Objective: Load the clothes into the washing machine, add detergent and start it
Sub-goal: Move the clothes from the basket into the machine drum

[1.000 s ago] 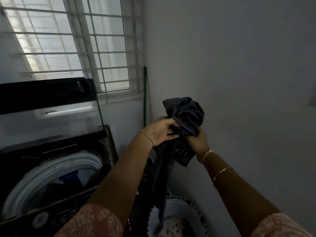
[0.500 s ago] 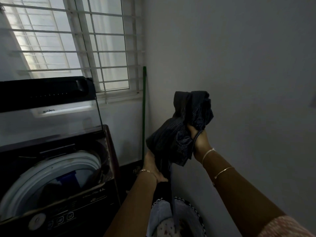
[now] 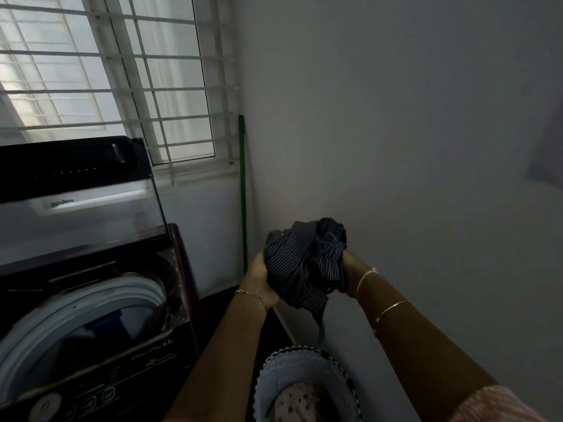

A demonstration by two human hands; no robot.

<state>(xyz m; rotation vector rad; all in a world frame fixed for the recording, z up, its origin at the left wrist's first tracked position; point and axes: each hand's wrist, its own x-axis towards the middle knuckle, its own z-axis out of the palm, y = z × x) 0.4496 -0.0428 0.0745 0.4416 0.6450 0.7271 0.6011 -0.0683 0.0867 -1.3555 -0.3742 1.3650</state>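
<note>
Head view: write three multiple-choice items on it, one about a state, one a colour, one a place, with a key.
1. The lid of the washing machine is: A shut; B raised; C taken off.
2. The pole in the corner is: A red; B green; C yellow.
3. The striped garment is: A inside the machine; B on the floor; C bunched between the left hand and right hand.

Key: B, the lid stands up behind the open top. B, the pole shows green against the white wall. C, both hands grip the garment in the air, beyond the laundry basket.
</note>
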